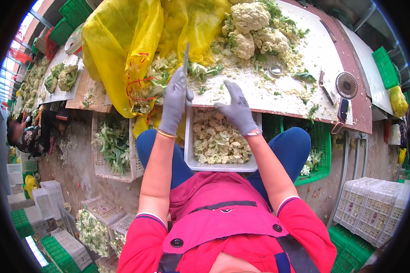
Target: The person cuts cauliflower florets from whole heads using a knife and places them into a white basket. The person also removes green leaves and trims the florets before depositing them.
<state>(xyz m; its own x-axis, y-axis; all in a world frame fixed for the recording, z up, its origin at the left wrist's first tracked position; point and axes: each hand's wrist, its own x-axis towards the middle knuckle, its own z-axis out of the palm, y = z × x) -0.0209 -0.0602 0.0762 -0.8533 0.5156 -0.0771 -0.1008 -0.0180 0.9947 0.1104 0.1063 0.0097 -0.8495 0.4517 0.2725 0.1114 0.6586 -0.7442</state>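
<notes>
Gloved in grey, my left hand (174,99) is closed on a knife (186,56), its blade pointing up over the table's near part. My right hand (237,109), in a matching glove, has its fingers spread and holds nothing; it is above the back edge of a white plastic tub (222,168) of cut cauliflower florets (222,143). Whole cauliflower heads (251,17) are piled on the white tabletop (208,95) beyond my right hand. A yellow mesh bag (112,51) drapes over the table by my left hand, with leafy trimmings (157,73) at its opening.
Crates of trimmings stand either side, one white (133,170), one green (324,174). Toward the table's right are a small fan (346,85), a phone (343,110), knives (322,77) and a round metal object (275,70). A person (30,136) is at far left; stacked crates (369,208) stand lower right.
</notes>
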